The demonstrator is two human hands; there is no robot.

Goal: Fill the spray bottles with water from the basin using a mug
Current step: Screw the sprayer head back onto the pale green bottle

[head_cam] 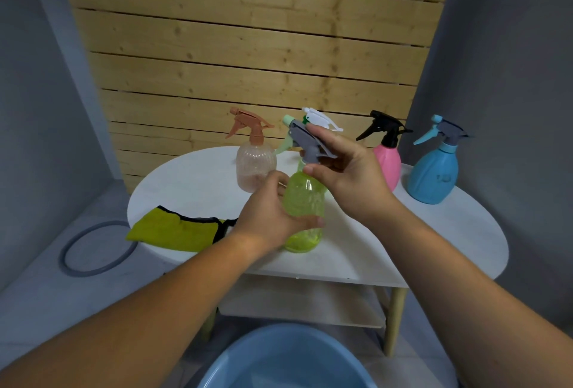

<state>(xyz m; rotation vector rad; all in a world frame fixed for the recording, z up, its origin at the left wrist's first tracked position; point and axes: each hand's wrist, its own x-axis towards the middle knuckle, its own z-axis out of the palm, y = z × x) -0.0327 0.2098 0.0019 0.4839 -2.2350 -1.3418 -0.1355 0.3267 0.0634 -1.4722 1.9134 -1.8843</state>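
Observation:
A translucent green spray bottle stands near the front middle of the white table. My left hand grips its body from the left. My right hand pinches its grey trigger head at the neck. Behind stand a clear peach bottle, a pink bottle with a black head and a blue bottle. A white spray head shows behind my right hand; its bottle is hidden. The blue basin sits on the floor below. No mug is in view.
A yellow cloth with black trim lies on the table's left front edge. A grey ring lies on the floor to the left. A wooden slat wall stands behind the table, and a lower shelf sits under the tabletop.

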